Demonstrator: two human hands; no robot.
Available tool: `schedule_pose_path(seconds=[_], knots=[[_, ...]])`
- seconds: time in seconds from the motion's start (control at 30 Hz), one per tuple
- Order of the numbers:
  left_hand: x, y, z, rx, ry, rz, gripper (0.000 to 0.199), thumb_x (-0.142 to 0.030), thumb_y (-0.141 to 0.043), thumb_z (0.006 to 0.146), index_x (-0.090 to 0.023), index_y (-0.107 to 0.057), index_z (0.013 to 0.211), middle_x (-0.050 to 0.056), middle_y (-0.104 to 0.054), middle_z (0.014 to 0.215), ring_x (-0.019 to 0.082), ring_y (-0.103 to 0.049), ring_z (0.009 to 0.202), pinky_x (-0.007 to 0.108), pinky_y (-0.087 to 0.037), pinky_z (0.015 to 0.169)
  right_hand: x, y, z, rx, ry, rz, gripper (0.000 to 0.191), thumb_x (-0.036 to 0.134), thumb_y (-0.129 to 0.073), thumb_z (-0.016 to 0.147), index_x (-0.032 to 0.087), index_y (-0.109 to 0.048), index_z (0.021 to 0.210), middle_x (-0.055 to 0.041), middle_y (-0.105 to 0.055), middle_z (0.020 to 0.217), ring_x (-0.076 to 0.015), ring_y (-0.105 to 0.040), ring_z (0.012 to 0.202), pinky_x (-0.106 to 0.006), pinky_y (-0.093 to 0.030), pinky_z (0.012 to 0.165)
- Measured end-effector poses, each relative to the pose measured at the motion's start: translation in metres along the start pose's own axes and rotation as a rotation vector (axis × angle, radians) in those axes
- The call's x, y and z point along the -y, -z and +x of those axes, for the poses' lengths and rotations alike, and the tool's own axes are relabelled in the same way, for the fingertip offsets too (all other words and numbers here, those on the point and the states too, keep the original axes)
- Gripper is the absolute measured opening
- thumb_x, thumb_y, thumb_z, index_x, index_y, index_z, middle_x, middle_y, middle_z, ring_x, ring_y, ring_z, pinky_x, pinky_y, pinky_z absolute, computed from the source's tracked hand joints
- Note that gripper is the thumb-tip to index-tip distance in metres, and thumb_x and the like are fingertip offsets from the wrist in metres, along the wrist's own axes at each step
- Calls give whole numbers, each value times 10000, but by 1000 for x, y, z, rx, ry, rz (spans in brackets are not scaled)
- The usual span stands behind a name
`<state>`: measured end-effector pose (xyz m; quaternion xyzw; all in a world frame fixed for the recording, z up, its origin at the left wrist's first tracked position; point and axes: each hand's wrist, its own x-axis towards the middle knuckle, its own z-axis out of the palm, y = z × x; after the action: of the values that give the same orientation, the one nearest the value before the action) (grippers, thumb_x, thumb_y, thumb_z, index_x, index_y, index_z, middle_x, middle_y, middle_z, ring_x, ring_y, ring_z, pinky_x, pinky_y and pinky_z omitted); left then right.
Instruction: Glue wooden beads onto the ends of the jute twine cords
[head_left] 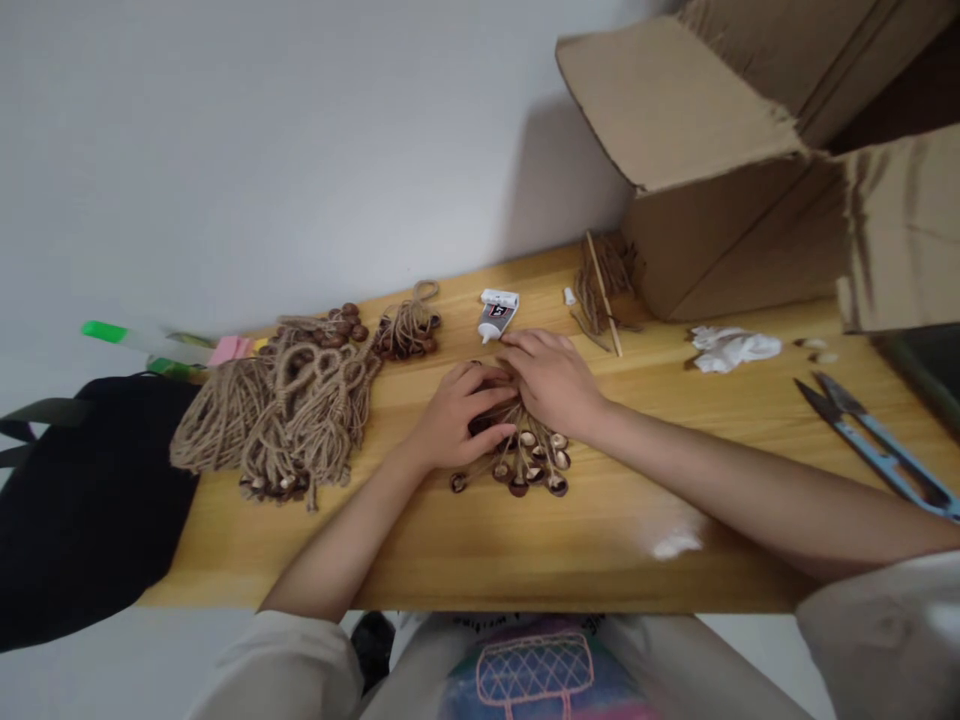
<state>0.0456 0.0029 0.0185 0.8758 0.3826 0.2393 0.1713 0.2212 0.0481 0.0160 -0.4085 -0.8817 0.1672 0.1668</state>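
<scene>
A bundle of thin brown cords [523, 412] lies on the table in front of me, with several cut round nutshell-like pieces [534, 474] at its near ends, dark outside and pale inside. My left hand [463, 412] curls around the bundle's left side, thumb below and fingers above. Resting over its upper right part is my right hand [553, 380], fingers stretched out and fairly flat; its thumb is hidden. Both hands nearly meet, and they cover the middle of the bundle. Just beyond the fingertips lies a glue tube [496, 314], nozzle toward me.
Left are a large pile of knotted jute cords [300, 410], a smaller cord bundle [409, 325] and a black bag [90, 500]. To the right stand an open cardboard box [739, 240], crumpled white tissue [731, 348], thread snips [877, 440] and a thin stick [602, 290] on brown fibre.
</scene>
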Motion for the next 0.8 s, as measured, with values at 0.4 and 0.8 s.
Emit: schedule_pose_path(seconds=[0.4,0.8], knots=[[2,0,-1,57,14,10,379,-440,-555,838,-173,-649,1090,134,-548,1186,257,-491,1057,441,-395,924,-3,-3,0,-29,16,9,279,107,-450,841,128,-641,1042,-110,-567,1251,-257,-456,1117,-388,-333,917],[2,2,1,2,69,-110,262,-357,-560,853,-180,-670,1011,114,-591,1106,231,-524,1061,421,-422,932,-2,-2,0,-27,16,12,276,111,-448,843,135,-642,1038,-108,-573,1237,-255,-458,1103,-386,-331,903]])
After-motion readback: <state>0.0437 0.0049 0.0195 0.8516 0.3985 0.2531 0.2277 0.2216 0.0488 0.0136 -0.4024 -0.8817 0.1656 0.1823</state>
